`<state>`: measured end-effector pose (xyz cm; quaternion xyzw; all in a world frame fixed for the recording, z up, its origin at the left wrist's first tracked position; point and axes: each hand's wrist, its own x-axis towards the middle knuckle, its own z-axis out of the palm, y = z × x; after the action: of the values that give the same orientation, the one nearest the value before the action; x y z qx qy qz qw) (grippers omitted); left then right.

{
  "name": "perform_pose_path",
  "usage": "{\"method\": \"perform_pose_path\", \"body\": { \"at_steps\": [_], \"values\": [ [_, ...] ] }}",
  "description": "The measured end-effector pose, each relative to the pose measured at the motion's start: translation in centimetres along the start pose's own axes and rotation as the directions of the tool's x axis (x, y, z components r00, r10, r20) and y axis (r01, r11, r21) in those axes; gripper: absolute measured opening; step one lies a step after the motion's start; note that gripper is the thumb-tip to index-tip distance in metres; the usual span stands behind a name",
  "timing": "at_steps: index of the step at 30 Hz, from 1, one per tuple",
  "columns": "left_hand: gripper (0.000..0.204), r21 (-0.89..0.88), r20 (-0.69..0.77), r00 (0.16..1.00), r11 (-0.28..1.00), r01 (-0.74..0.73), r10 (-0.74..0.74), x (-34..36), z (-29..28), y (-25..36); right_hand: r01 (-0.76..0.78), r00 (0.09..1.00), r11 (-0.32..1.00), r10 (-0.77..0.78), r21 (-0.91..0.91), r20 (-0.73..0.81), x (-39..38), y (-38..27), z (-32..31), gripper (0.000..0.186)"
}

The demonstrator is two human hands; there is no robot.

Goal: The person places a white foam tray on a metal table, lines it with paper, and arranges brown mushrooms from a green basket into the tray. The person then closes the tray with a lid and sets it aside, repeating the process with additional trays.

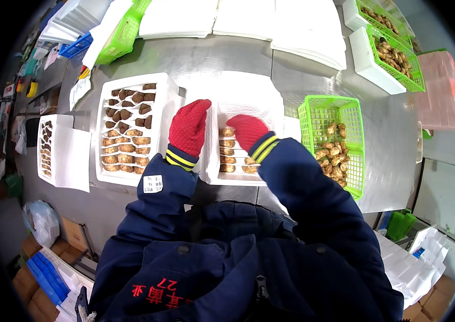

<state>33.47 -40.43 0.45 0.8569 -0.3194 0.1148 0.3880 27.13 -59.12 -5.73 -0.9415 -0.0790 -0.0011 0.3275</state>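
In front of me stands a white foam box (pixel 278 102) with a white sheet over its far part. Brown mushrooms (pixel 227 152) lie in short rows between white paper strips in its near part. My left hand (pixel 189 129), in a red dotted glove, is at the box's left wall, fingers pressed together; what they hold, if anything, is hidden. Reaching in from the right, my red-gloved right hand (pixel 248 131) has its fingers curled down at the farthest mushroom (pixel 226 131) of the left column. Its fingertips are partly hidden.
A green basket (pixel 360 129) of loose mushrooms stands right of the box. To the left are a filled foam box (pixel 101 129) and a smaller one (pixel 42 121). White sheets (pixel 243 19) are stacked at the back; more green baskets (pixel 418 80) sit far right.
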Motion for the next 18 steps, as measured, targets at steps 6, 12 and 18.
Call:
{"method": "perform_pose_path", "body": {
  "at_steps": [6, 12, 18],
  "values": [
    [0.034, 0.097, 0.21, 0.958, 0.971, -0.221, 0.197, 0.0, 1.6, 1.6, -0.01, 1.0, 0.893, 0.004, -0.451, -0.015, -0.9, 0.6, -5.8, 0.017],
    [0.029, 0.36, 0.736, 0.668, 0.9, -0.244, -0.114, 0.2, 6.6, 4.0, 0.032, 0.975, 0.834, 0.096, -0.551, 0.202, 1.0, -0.2, -5.5, 0.013],
    [0.024, 0.278, 0.73, 0.68, 0.939, -0.205, -0.067, -1.0, 7.3, 2.8, 0.008, 0.938, 0.781, 0.212, -0.625, 0.276, 2.1, 0.2, -3.3, 0.016]
  ]
}}
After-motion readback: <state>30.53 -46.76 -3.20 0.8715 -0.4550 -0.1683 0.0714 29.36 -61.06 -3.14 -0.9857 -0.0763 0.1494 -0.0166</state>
